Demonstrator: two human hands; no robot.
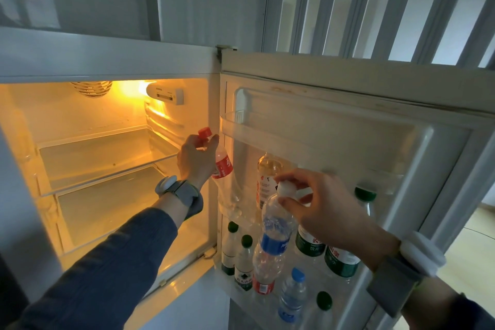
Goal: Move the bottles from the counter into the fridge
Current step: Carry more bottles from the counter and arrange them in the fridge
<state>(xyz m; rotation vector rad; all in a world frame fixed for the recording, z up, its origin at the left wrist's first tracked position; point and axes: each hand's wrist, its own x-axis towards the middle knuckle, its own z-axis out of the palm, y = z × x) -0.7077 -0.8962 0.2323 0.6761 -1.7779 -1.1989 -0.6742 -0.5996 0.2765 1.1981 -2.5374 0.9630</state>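
The fridge stands open, its door [348,104] swung to the right. My left hand [195,157] grips the neck of a red-capped, red-labelled bottle [222,166] at the left end of the door's middle shelf. My right hand [321,209] pinches the white cap of a clear blue-labelled bottle [276,233], held tilted in front of the door shelves. An amber bottle [267,171] stands on the middle shelf behind it. Several green-capped and blue-capped bottles [243,262] fill the lower door shelf.
Inside the lit fridge, glass shelves [107,153] hold nothing visible. The top door compartment has a clear flap [294,131]. A green-capped bottle [365,198] stands at the right of the middle shelf. Grey wall panels rise behind the fridge.
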